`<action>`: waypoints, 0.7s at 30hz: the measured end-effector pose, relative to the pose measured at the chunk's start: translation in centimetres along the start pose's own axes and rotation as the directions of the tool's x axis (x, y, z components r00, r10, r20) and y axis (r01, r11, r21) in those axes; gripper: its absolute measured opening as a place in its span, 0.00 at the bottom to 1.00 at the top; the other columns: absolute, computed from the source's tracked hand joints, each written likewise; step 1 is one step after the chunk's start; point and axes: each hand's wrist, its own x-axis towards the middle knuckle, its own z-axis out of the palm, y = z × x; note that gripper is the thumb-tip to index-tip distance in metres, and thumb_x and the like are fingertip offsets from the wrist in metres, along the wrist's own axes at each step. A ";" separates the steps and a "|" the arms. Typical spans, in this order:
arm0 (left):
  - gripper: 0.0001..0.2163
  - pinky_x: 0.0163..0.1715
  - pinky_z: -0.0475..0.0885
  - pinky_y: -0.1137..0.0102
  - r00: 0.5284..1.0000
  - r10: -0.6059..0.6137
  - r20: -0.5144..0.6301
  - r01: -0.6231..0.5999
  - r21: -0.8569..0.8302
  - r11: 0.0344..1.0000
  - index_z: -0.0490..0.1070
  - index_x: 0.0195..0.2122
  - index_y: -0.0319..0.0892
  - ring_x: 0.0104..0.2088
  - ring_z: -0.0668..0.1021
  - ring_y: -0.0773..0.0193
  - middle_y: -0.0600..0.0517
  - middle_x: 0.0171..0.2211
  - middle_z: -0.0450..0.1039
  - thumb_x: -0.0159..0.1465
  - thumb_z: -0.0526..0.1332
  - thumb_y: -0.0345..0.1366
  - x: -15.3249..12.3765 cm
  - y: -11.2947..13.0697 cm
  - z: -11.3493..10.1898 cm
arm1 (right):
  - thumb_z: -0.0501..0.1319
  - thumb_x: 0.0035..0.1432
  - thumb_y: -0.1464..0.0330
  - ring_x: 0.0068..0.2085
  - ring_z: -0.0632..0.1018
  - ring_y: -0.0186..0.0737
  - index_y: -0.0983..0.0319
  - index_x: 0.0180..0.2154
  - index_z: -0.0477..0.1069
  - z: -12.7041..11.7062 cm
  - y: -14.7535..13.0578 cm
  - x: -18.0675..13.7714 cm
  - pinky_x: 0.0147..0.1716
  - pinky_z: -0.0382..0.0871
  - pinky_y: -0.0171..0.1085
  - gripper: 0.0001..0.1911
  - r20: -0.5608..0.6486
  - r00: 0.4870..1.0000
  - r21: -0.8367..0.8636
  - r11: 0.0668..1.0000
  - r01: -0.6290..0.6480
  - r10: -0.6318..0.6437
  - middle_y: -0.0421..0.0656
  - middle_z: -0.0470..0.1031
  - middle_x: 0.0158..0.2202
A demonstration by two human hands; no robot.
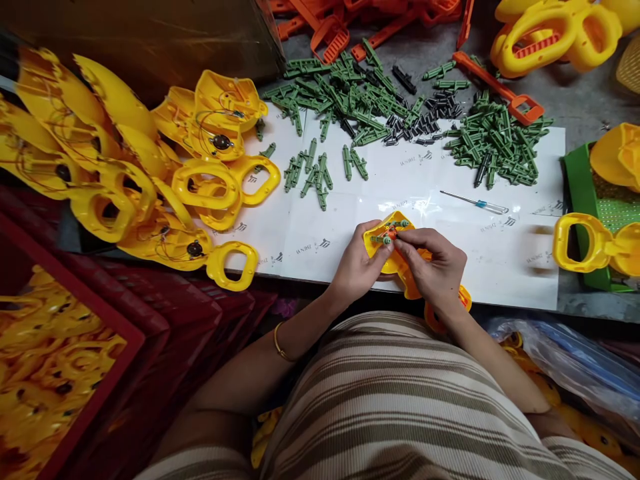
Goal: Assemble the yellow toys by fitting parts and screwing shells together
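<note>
A yellow plastic shell (409, 283) with a looped handle rests at the table's front edge, its hollow side facing up. My left hand (357, 263) is closed around the shell's left side, thumb over the rim. Inside the shell sit green plastic pieces (385, 239) and a small orange-red part (393, 232). My right hand (434, 263) reaches in from the right, thumb and fingers pinched together at the orange-red part. The fingertips hide whatever lies between them.
Yellow shells with wires (195, 190) crowd the left. Green pieces (345, 93) and black springs (425, 119) lie at the back, with another green pile (500, 143) to the right. A screwdriver (475, 202) lies nearer me. A green basket (575, 183) stands far right; red crates (135, 333) stand lower left.
</note>
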 end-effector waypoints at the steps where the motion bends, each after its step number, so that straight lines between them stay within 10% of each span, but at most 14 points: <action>1: 0.22 0.50 0.77 0.59 1.000 0.013 0.005 -0.013 0.012 1.000 0.62 0.54 0.41 0.51 0.79 0.52 0.42 0.52 0.74 0.63 0.67 0.41 -0.1 -0.1 0.0 | 0.67 0.59 0.73 0.38 0.82 0.36 0.57 0.37 0.80 0.0 0.0 0.1 0.41 0.78 0.38 0.06 0.009 0.999 -0.007 0.999 0.035 -0.035 0.39 0.83 0.37; 12: 0.23 0.52 0.75 0.59 0.991 0.133 0.015 -0.134 0.038 0.990 0.62 0.54 0.42 0.52 0.78 0.52 0.41 0.53 0.73 0.63 0.67 0.44 -0.5 -1.1 0.4 | 0.63 0.61 0.73 0.37 0.81 0.37 0.57 0.38 0.79 0.1 -0.5 0.3 0.39 0.77 0.39 0.07 0.030 0.992 -0.131 0.983 0.126 -0.123 0.41 0.81 0.35; 21: 0.24 0.52 0.73 0.59 1.000 -0.020 0.013 0.019 0.023 1.000 0.64 0.54 0.40 0.51 0.78 0.52 0.42 0.52 0.74 0.59 0.69 0.39 -0.7 -0.3 -0.3 | 0.63 0.62 0.70 0.33 0.80 0.37 0.58 0.39 0.81 -1.2 -1.6 1.1 0.34 0.75 0.37 0.07 0.247 0.969 -0.229 0.971 0.065 -0.007 0.42 0.80 0.34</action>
